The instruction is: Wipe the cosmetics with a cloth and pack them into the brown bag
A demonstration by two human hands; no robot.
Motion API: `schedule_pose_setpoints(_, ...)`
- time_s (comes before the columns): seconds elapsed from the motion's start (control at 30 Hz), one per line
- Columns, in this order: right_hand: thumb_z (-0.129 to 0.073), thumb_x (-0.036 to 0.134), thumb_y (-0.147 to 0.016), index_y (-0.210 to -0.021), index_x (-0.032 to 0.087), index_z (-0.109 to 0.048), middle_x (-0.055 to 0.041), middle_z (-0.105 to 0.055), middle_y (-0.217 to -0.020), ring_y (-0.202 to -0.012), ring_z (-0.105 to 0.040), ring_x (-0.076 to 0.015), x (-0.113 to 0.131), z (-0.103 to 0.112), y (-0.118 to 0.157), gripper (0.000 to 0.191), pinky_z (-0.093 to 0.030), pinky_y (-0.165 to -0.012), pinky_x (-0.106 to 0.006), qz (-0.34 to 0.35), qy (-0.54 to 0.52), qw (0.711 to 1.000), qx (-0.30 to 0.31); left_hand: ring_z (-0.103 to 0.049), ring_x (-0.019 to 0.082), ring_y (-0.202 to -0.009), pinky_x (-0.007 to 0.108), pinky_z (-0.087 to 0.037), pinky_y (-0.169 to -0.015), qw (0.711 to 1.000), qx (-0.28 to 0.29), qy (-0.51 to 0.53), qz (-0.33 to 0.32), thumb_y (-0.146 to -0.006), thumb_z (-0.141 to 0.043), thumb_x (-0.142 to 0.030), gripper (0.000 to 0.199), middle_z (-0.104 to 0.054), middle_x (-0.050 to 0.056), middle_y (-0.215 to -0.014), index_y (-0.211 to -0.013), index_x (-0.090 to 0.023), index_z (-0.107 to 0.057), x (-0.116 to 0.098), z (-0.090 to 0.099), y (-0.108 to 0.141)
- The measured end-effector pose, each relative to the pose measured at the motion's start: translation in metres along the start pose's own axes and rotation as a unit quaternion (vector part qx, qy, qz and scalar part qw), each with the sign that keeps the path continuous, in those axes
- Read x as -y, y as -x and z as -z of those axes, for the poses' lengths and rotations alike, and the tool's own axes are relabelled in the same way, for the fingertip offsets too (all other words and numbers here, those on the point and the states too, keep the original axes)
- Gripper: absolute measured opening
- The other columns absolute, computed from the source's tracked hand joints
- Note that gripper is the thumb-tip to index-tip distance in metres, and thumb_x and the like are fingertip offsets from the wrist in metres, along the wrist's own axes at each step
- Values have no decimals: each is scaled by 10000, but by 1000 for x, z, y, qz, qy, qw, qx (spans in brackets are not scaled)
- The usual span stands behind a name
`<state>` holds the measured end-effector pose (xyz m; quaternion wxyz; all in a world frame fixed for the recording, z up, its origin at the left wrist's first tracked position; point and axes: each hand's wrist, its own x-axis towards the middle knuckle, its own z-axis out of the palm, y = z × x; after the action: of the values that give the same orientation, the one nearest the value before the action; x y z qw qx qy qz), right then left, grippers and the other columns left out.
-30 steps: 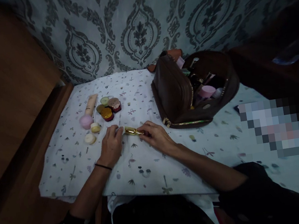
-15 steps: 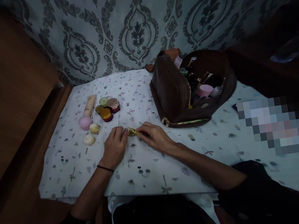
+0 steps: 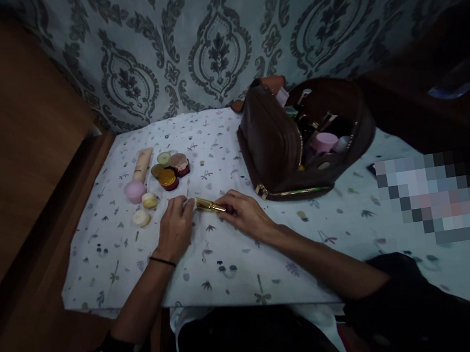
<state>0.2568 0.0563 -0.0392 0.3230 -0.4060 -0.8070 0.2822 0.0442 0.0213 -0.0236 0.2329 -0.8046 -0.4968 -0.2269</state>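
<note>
Between my hands, low over the patterned cloth, is a slim gold tube [image 3: 208,205] with a dark end, perhaps a cosmetic; its exact kind is unclear. My right hand [image 3: 243,215] is closed around the dark end with thumb and fingertips. My left hand [image 3: 176,227] is at the other end, fingers curled and thumb pressed in beside a small pale tip. What lies inside those fingers is hidden. Left of my hands sit a yellow-and-white jar [image 3: 149,200] and a cream round jar [image 3: 141,218].
A pink round pot [image 3: 135,191], a beige squeeze tube [image 3: 143,165] and several small round pots [image 3: 168,178] stand back left. An open brown leather bag [image 3: 271,135] full of cosmetics stands right. A blurred-out item [image 3: 436,193] lies further right. Patterned wall behind.
My left hand has drawn slightly left, away from my right hand. More of the gold tube shows between them. My right hand stays nearly where it was, still gripping the dark end.
</note>
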Motion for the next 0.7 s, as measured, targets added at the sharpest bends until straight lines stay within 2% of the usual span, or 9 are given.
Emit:
schedule_pose_setpoints(0.13, -647, 149, -854, -986, 171, -688, -15, -575, -808, -685, -551, -141, 0, -1, 0, 140, -435, -648, -262, 8, -7, 1000, -8, -586, 221, -963, 316, -547, -776, 997, -39, 24, -64, -962, -459, -125, 228, -624, 116, -1019, -1149, -123, -589, -10, 5, -3)
schedule_pose_setpoints(0.23, -627, 171, -872, -948, 173, -681, -18, -577, -801, -710, -558, -149, 1, 1, 0, 93, -438, -664, -266, 24, -5, 1000, -8, -585, 236, -1031, 362, -546, -867, 988, -35, 51, -139, -955, -475, -118, 256, -637, 131, -1056, -1194, -108, -567, -19, 7, -5)
schedule_pose_setpoints(0.3, -618, 174, -877, -942, 177, -675, -21, -582, -806, -725, -561, -152, 2, 2, 0, 87, -440, -674, -267, 32, -2, 999, -7, -583, 242, -1039, 369, -548, -871, 987, -23, 53, -151, -950, -483, -113, 265, -640, 138, -1065, -1200, -97, -565, -20, 7, -6)
schedule_pose_setpoints(0.37, -613, 182, -882, -953, 179, -674, -22, -585, -813, -720, -560, -151, 3, 3, 0, 93, -441, -672, -266, 33, 0, 999, -6, -581, 242, -1025, 361, -553, -844, 991, -9, 48, -124, -947, -483, -109, 260, -638, 138, -1064, -1190, -103, -575, -17, 5, -5)
schedule_pose_setpoints(0.53, -611, 192, -887, -1031, 157, -685, -39, -579, -844, -712, -566, -156, 1, 4, 1, 166, -450, -673, -274, 30, 0, 1000, -9, -572, 233, -965, 337, -542, -772, 999, 27, 42, -10, -938, -458, -83, 266, -622, 128, -1042, -1150, -134, -609, -2, 2, -1)
schedule_pose_setpoints(0.7, -560, 246, -930, -1101, 152, -678, -59, -607, -863, -737, -581, -174, -2, 3, 1, 228, -465, -697, -293, 31, -5, 999, -8, -571, 205, -976, 313, -529, -819, 998, 26, 42, 31, -952, -417, -84, 275, -610, 96, -1045, -1128, -158, -615, 4, -2, 1)
